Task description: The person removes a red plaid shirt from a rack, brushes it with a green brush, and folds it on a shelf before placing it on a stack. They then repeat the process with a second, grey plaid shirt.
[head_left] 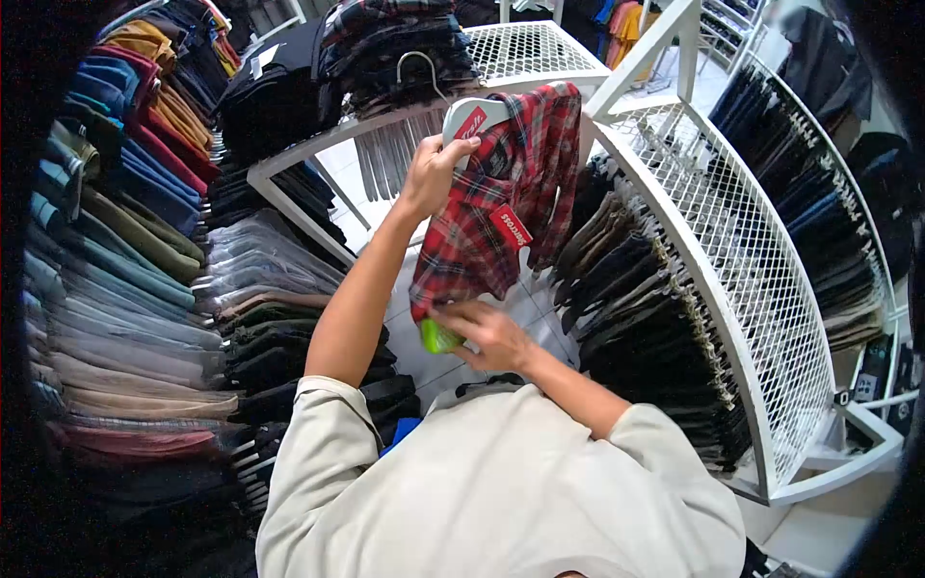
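A red and black plaid shirt (pixel 462 241) hangs in front of me on a pale hanger (pixel 491 108) with a metal hook. My left hand (pixel 436 175) is closed round the hanger at its shoulder, by the collar, thumb across a red and white label. On the shirt's front shows a red tag (pixel 514 226) with white lettering. At the shirt's lower left end, my right hand (pixel 493 337) is closed on a small bright green object (pixel 440 337), its fingers against the cloth. Blur and the fingers hide what kind of object this is.
Folded plaid shirts (pixel 395 48) are stacked on a white mesh-topped rack (pixel 535 53) ahead. Racks of hanging trousers (pixel 135 289) line my left. To my right stands a curved white mesh shelf (pixel 742 260) with dark trousers (pixel 636 299) hung beneath it.
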### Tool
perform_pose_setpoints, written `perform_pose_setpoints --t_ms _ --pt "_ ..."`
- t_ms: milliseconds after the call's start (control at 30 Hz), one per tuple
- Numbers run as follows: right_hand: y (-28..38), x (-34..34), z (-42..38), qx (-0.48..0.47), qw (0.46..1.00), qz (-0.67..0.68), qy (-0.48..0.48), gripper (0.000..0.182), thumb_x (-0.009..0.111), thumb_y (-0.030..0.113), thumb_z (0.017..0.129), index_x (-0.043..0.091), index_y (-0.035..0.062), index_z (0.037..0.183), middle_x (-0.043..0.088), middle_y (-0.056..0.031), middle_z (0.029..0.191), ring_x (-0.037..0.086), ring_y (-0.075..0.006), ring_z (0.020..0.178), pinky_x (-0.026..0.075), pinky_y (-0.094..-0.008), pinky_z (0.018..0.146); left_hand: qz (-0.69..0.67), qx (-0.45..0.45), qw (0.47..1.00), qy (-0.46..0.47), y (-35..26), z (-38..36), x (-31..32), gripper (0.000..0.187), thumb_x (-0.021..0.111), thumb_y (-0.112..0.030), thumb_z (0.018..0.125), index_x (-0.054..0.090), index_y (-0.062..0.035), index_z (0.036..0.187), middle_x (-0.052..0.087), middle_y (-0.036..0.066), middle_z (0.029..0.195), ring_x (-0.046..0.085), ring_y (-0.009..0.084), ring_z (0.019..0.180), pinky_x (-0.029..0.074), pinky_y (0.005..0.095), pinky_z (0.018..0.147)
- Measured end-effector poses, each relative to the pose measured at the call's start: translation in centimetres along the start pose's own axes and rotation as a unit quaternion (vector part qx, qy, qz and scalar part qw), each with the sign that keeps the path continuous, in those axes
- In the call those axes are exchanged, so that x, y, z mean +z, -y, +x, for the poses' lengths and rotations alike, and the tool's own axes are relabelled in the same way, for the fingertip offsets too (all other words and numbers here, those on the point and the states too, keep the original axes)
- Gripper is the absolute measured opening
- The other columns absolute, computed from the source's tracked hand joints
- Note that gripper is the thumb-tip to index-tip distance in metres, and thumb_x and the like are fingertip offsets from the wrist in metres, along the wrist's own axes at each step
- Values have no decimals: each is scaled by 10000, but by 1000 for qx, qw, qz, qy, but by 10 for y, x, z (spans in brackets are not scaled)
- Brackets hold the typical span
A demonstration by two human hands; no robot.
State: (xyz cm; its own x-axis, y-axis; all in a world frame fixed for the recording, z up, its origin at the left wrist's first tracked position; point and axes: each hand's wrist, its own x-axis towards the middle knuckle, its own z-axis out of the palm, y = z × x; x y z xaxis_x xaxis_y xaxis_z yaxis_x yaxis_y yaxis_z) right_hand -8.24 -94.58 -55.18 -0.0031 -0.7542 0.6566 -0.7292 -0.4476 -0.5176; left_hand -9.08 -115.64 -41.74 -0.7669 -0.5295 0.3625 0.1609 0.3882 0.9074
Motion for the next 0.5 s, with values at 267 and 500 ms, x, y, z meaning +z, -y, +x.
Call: perform_pose_setpoints --t_ms 267,500 --pt "-41 -34 65 139 927 -2 -348 583 740 152 863 471 -39 1343 565 -258 1232 585 -412 1145 466 -444 976 -18 -20 998 59 0 -8 6 416 628 -357 918 727 38 1007 697 71 955 593 159 941 423 309 910" --pt "-35 19 -27 170 985 12 -4 672 662 228 875 427 -60 1435 491 -298 1392 495 -427 1289 399 -473 1088 39 -4 996 82 -4 -1 -11 391 677 -335 905 707 49 969 635 45 759 540 114 728 460 322 700"
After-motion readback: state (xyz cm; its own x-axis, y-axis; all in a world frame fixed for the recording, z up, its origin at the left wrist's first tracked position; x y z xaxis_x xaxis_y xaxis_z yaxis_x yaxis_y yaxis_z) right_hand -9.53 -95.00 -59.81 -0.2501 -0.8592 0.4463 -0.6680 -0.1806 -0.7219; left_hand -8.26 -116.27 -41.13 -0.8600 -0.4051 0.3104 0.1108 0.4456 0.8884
